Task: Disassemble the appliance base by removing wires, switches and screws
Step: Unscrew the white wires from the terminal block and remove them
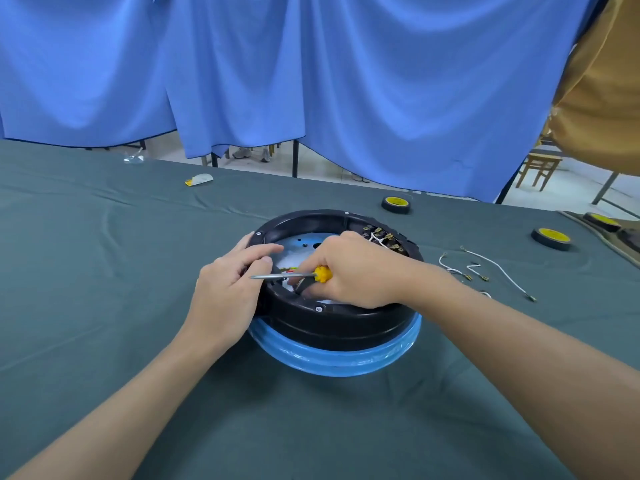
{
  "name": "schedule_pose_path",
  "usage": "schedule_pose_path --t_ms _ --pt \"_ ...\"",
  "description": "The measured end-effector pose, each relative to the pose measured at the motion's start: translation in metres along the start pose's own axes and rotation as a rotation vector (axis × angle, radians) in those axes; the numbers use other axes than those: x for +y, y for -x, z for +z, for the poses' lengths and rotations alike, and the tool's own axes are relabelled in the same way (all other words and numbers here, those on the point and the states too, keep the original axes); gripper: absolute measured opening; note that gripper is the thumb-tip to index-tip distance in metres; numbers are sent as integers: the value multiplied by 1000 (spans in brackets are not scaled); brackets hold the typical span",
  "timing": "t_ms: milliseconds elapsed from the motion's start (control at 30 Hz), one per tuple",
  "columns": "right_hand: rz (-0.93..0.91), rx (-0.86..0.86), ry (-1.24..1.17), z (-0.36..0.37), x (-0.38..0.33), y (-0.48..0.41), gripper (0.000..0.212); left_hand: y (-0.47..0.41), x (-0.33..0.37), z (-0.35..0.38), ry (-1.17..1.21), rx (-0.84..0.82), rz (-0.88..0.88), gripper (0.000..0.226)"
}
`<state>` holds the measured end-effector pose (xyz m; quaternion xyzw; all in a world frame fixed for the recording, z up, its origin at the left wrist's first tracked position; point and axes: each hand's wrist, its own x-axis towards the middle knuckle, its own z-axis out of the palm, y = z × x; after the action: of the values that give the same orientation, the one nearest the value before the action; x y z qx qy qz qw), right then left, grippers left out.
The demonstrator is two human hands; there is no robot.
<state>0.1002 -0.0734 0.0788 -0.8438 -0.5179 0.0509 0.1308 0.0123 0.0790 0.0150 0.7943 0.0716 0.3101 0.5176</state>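
A round appliance base (332, 315), black with a blue lower ring, lies upside down on the green table cover. My right hand (353, 271) reaches inside it and grips a screwdriver (294, 275) with a yellow handle, its metal shaft lying sideways and pointing left. My left hand (228, 289) grips the base's left rim, thumb and fingers curled over the edge. A row of switch terminals with white wires (381, 237) sits at the far right inside the rim. The inner parts under my right hand are hidden.
Several loose white wires (485, 268) lie on the cloth to the right of the base. Three tape rolls (396, 203) (551, 238) (602, 221) sit behind them. A small white scrap (199, 179) lies far left. Blue curtains hang behind the table.
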Motion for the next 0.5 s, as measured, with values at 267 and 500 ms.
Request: schedule_pose_path --t_ms 267,500 --pt "13 -81 127 -11 8 9 12 -1 -1 0 -29 1 1 41" --pt "192 254 161 -32 39 16 4 1 -3 0 17 26 -33 39"
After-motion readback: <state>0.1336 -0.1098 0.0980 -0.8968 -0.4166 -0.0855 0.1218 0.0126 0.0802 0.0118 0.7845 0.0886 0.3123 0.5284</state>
